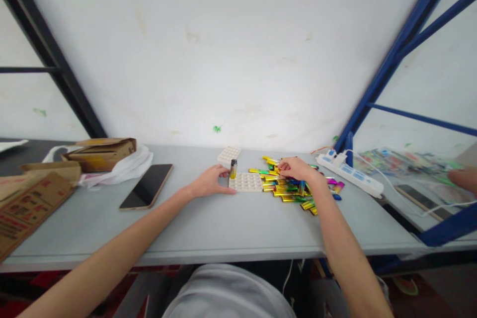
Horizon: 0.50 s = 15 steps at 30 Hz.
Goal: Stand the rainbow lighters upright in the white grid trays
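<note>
Hold the pale gridded tray (246,183) flat and steady on the grey table (231,228) with the left hand (214,180): with thumb at the near left corner, fingers curled beside the upright lighter (233,169) standing at the left end of the tray. Note the wide gap there between thumb and fingers; cannot tell from this view of any real grip on tray or lighter. Better, probably, to press only lightly there and avoid tipping that upright piece.

With the right hand (294,168), low over the heap of loose lighters (288,189) just right of the tray, work with fingers bent and close together; cannot tell of anything pinched between them. Best to take hold of one alone, by its sides, and lift clear before going sideways, without dragging neighbours toward the white power strip (350,175) or off toward the table edge
</note>
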Available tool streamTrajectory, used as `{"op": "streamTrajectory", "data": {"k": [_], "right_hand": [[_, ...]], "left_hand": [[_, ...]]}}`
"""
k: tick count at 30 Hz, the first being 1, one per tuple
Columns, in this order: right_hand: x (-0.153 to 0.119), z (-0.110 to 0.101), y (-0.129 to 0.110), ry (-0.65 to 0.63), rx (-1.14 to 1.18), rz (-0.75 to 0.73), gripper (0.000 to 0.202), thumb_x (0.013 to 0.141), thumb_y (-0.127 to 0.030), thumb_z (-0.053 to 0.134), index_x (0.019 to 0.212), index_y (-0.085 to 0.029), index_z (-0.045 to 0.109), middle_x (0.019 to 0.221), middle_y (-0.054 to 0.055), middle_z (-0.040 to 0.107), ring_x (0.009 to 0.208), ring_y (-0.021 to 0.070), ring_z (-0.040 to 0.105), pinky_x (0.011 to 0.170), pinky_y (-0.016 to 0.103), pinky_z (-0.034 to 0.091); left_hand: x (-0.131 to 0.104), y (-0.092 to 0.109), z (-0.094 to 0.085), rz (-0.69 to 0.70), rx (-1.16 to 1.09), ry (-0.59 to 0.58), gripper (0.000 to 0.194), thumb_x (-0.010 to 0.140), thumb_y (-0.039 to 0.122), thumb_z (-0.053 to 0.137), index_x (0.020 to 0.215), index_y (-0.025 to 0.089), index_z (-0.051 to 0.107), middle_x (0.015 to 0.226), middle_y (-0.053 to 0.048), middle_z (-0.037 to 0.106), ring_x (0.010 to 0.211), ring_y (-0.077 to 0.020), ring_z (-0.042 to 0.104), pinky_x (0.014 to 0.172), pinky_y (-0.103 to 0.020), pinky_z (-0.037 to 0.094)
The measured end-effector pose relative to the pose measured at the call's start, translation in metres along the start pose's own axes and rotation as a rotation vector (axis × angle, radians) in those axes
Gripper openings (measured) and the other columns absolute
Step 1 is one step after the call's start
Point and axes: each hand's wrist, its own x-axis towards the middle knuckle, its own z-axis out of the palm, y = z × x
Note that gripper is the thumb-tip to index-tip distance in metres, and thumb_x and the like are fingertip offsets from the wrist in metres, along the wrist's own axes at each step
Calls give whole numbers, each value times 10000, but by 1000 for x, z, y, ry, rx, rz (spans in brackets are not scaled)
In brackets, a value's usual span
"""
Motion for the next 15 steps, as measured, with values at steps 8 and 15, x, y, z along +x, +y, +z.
{"op": "streamTrajectory", "data": {"k": [8,15], "right_hand": [[3,4,1,62,-104,-80,98,848,-208,687,928,-152,697,924,96,761,840,209,701,796,300,515],[6,8,-18,361,210,-156,300,964,-403,521,1128,-175,627,877,56,734,724,169,645,700,284,483]], "left_hand": [[0,1,0,1,-10,18,747,638,719,781,1138,169,696,1004,-66,661,941,-277,625,860,-358,480],[0,0,0,5,3,-3,753,661,707,777,1169,160,681,1016,-73,650,954,-274,618,871,-359,476]]}}
